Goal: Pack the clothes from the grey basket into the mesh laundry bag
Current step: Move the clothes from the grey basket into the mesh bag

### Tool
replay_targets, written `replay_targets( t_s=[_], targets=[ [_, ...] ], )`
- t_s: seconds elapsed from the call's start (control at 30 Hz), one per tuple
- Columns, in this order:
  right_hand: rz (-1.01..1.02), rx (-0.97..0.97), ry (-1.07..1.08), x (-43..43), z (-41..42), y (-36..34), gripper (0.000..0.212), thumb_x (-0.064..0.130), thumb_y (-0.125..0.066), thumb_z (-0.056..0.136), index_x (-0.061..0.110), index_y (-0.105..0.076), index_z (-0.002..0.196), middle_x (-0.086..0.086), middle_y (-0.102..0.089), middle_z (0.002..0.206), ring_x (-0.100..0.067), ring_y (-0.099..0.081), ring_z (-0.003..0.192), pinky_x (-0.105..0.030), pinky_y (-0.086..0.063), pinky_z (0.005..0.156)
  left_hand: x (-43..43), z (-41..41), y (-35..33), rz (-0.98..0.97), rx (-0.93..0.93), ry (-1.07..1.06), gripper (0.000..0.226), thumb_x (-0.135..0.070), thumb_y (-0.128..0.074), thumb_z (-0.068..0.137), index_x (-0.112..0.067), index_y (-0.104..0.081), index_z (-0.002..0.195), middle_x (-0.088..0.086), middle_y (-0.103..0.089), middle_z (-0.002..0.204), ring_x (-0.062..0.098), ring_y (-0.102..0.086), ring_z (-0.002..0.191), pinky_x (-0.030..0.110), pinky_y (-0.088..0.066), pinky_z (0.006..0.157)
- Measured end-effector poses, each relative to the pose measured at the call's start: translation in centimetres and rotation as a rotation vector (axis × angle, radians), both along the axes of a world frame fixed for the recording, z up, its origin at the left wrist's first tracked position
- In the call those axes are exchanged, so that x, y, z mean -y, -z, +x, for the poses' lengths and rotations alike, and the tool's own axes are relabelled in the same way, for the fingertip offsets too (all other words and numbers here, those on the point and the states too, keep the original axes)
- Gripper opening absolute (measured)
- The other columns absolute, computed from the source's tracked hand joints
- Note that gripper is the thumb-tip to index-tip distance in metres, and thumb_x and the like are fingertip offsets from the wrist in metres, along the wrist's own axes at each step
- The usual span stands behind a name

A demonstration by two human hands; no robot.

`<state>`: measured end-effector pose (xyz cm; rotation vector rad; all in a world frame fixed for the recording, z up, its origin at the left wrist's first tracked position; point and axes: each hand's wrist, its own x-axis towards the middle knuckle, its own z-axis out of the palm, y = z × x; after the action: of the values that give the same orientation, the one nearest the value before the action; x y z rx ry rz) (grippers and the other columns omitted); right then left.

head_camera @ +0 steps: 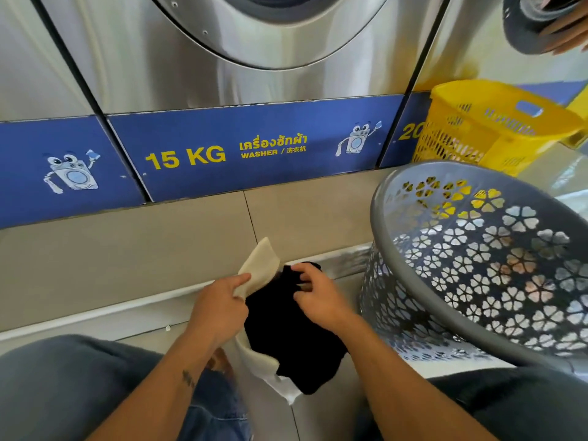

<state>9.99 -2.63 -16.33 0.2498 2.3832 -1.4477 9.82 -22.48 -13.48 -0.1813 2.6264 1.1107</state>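
Item 1 — left hand [219, 308]: I see it low at centre, fingers pinched shut on the cream edge of the mesh laundry bag [259, 265], holding the mouth up.
Item 2 — black garment [286, 332]: a dark bundle sitting in the bag's opening, between my two hands.
Item 3 — right hand [319, 296]: just right of the bag, fingers curled closed on the garment's upper edge.
Item 4 — grey basket [477, 265]: tilted on its side at right, flower cut-outs in the wall, mouth facing me; I see no clothes inside.
Item 5 — yellow basket [490, 128]: behind the grey one, against the washer panel [248, 148] marked 15 KG.
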Motion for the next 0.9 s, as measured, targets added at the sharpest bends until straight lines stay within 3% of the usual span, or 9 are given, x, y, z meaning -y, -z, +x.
replay_targets(
  t_s=[0.1,0.17,0.27,0.33,0.43,0.53,0.67,0.77,0.9],
  targets=[
    [0.100,0.083,0.003,-3.2,-0.7,-0.5,0.061,0.005,-0.053,0.079,0.024,-0.048,0.137,-0.001,-0.051,0.122,-0.025,-0.059,0.111,-0.036,-0.051,0.091,-0.1,0.1,0.0,-0.002,0.014,0.008,0.055,-0.007,-0.050,0.087,-0.031,-0.057,0.136,0.003,-0.060,0.134,0.028,-0.066,0.098,0.035,-0.055,0.084],
    [0.107,0.323,-0.095,-4.5,-0.2,-1.1,0.078,0.020,-0.062,0.075,0.027,-0.034,0.147,-0.008,-0.049,0.131,-0.031,-0.056,0.116,-0.047,-0.050,0.097,-0.2,0.3,-0.1,0.006,0.033,0.015,0.055,-0.007,-0.050,0.088,-0.030,-0.055,0.138,0.002,-0.058,0.137,0.024,-0.063,0.104,0.030,-0.053,0.089],
    [0.104,0.625,-0.102,-3.5,2.1,-0.9,0.098,0.033,-0.073,0.076,0.044,-0.009,0.150,-0.013,-0.039,0.150,-0.042,-0.048,0.125,-0.050,-0.048,0.084,-0.2,0.6,-0.3,0.051,0.064,-0.006,0.061,-0.005,-0.052,0.084,-0.028,-0.054,0.140,0.002,-0.055,0.140,0.023,-0.060,0.113,0.028,-0.050,0.093],
    [0.142,0.564,-0.059,-1.8,3.3,0.1,0.102,0.036,-0.073,0.076,0.039,-0.006,0.154,-0.012,-0.041,0.151,-0.042,-0.049,0.126,-0.050,-0.052,0.084,-0.1,0.7,-0.4,0.074,0.075,-0.041,0.065,-0.004,-0.053,0.080,-0.029,-0.053,0.140,0.001,-0.055,0.139,0.023,-0.059,0.114,0.030,-0.050,0.094],
    [0.302,0.243,-0.039,0.3,3.5,0.7,0.077,0.025,-0.064,0.072,0.027,-0.037,0.144,-0.010,-0.060,0.130,-0.033,-0.058,0.116,-0.042,-0.052,0.095,0.4,0.8,-0.4,0.104,0.092,-0.087,0.064,-0.003,-0.053,0.078,-0.031,-0.057,0.136,0.000,-0.058,0.135,0.022,-0.061,0.109,0.032,-0.052,0.092],
    [0.432,0.005,-0.022,2.0,2.7,-1.0,0.054,0.011,-0.055,0.074,0.022,-0.057,0.127,-0.009,-0.067,0.113,-0.032,-0.064,0.106,-0.036,-0.054,0.085,1.0,0.4,-0.2,0.123,0.079,-0.173,0.052,-0.002,-0.051,0.080,-0.034,-0.070,0.117,0.000,-0.067,0.120,0.021,-0.065,0.092,0.036,-0.056,0.085],
    [0.267,-0.272,-0.014,4.7,1.1,-2.5,0.055,0.005,-0.051,0.081,0.022,-0.057,0.132,-0.007,-0.064,0.124,-0.026,-0.059,0.114,-0.035,-0.050,0.096,0.6,0.0,-0.3,0.214,0.068,-0.236,0.042,-0.002,-0.050,0.084,-0.033,-0.074,0.100,-0.006,-0.070,0.091,0.017,-0.066,0.080,0.039,-0.059,0.080],
    [0.168,-0.114,-0.223,5.9,2.1,0.3,0.062,0.012,-0.046,0.087,0.030,-0.042,0.146,-0.006,-0.059,0.138,-0.027,-0.053,0.126,-0.039,-0.042,0.110,0.8,-0.4,-0.1,0.241,0.032,-0.296,0.040,-0.001,-0.050,0.084,-0.030,-0.074,0.099,-0.005,-0.069,0.095,0.015,-0.065,0.079,0.036,-0.058,0.082],
    [0.362,0.036,-0.312,5.0,4.2,4.4,0.063,0.027,-0.041,0.090,0.035,-0.027,0.151,-0.003,-0.053,0.145,-0.030,-0.046,0.135,-0.046,-0.032,0.116,1.3,-0.6,0.6,0.174,0.042,-0.319,0.053,0.005,-0.043,0.082,-0.028,-0.075,0.107,-0.002,-0.064,0.117,0.020,-0.061,0.079,0.027,-0.050,0.069]
  ],
)
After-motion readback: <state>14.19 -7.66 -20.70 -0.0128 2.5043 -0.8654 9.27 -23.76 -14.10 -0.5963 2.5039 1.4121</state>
